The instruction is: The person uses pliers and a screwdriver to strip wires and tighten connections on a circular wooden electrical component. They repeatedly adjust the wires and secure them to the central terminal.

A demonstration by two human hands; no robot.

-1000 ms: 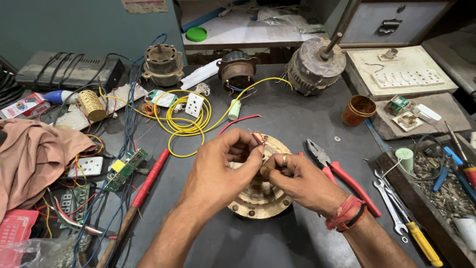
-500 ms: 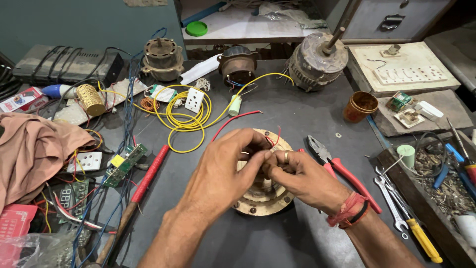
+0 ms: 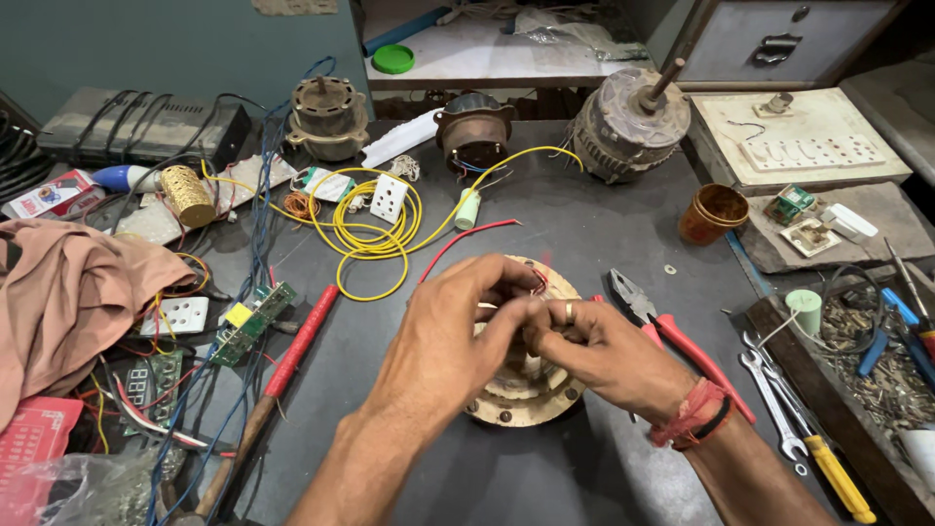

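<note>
Cluttered dark workbench (image 3: 584,244); hands (image 3: 545,336) meet over motor plate (image 3: 516,399).

Small red-and-white carton (image 3: 41,196) at far left (lying flat); small green box (image 3: 796,199) at right.

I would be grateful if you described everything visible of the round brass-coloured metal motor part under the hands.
The round brass-coloured metal motor part lies flat on the dark grey workbench, near its middle. It looks like a dull, worn cast disc with a flanged rim and small bolt holes along the edge. Thin red wires rise from its top. The left hand and right hand meet over it and hide most of its centre, fingers pinching the wires. Red-handled pliers lie just beside it.
</note>
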